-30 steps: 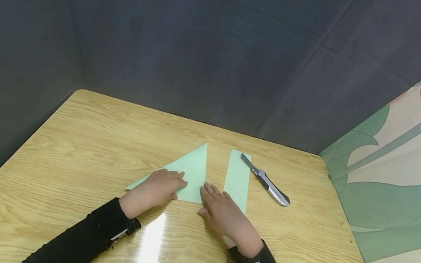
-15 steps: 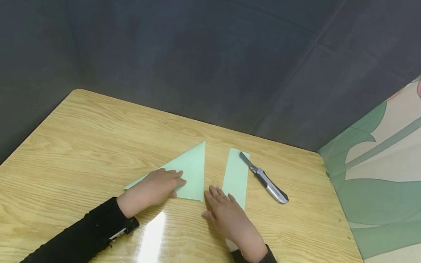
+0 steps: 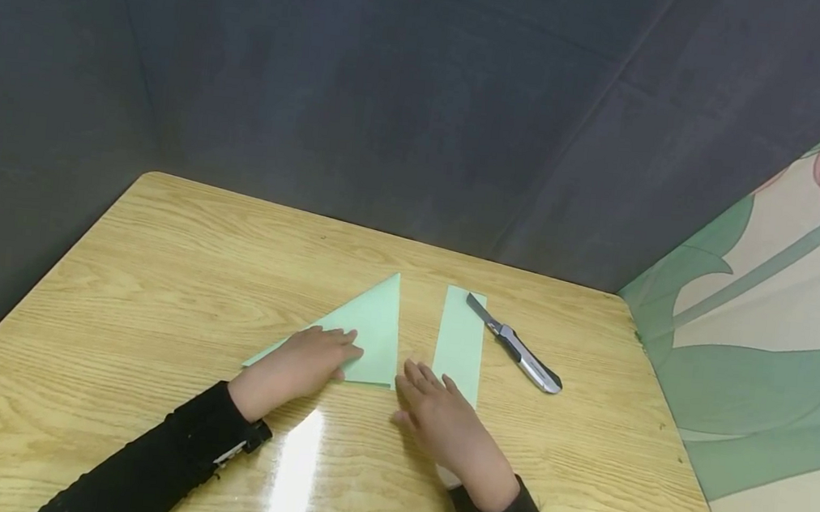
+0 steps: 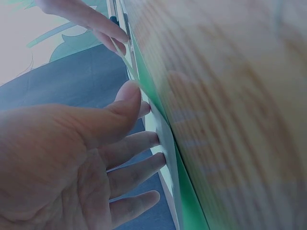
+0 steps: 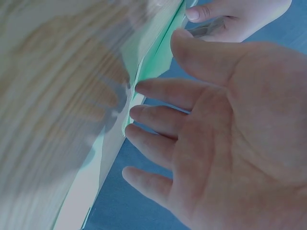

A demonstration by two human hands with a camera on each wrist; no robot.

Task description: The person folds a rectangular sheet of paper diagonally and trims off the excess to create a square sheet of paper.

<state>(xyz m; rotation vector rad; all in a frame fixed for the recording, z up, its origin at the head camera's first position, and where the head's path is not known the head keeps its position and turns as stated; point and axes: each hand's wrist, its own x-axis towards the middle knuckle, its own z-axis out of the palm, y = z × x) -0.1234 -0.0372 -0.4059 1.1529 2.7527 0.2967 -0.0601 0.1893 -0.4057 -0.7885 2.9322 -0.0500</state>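
A light green sheet of paper (image 3: pixel 375 318), folded into a triangle, lies on the wooden table. My left hand (image 3: pixel 307 361) rests on its left part with the fingers spread, covering part of the sloping fold. In the left wrist view the paper's layers (image 4: pixel 189 206) gape apart along the near edge. My right hand (image 3: pixel 443 421) is just right of the triangle's lower right corner, fingers straight and holding nothing. Seen from the right wrist, its fingertips (image 5: pixel 144 86) are right at the paper's edge. The right hand also overlaps the lower end of a green paper strip (image 3: pixel 459 342).
A utility knife (image 3: pixel 525 360) with its blade out lies right of the strip, blade tip over the strip's top. Dark cloth (image 3: pixel 394 108) hangs behind the table (image 3: pixel 196 270), and a tulip-patterned cloth (image 3: pixel 772 385) borders the right side.
My right hand has slid slightly right, off the triangle's corner. The triangle's lower edge now shows its layers slightly offset near that corner. My left hand has stayed in place on the paper.
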